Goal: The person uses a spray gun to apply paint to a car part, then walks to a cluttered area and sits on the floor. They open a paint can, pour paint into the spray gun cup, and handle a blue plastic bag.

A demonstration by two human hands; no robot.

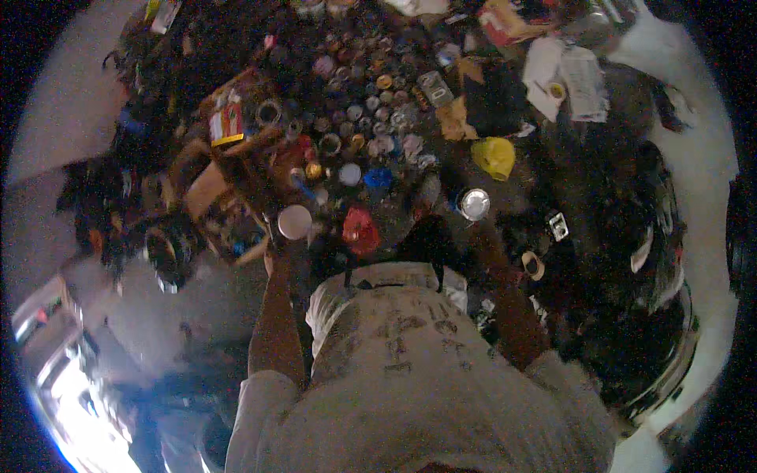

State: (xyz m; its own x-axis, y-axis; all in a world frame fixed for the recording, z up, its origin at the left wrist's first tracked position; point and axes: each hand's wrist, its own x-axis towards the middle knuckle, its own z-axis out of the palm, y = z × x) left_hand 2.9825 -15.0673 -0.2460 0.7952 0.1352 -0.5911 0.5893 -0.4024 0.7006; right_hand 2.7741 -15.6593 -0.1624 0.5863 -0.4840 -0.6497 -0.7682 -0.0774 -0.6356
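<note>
I stand over a cluttered dark floor, both arms reaching forward. Beside my left hand is a round container with a pale pinkish-white top; the fingers appear closed around its side, though the picture is dim. My right hand grips a round can with a shiny silver top. The fingers under that can are mostly in shadow. Between the hands, on the floor, lies a crumpled red thing, perhaps a plastic bag. A blue crumpled piece and a white round lid lie just ahead.
Many small cans and jars crowd the floor ahead. An opened cardboard box stands left, near a dark ring-shaped thing. To the right are a yellow container, white papers and a roll-like ring.
</note>
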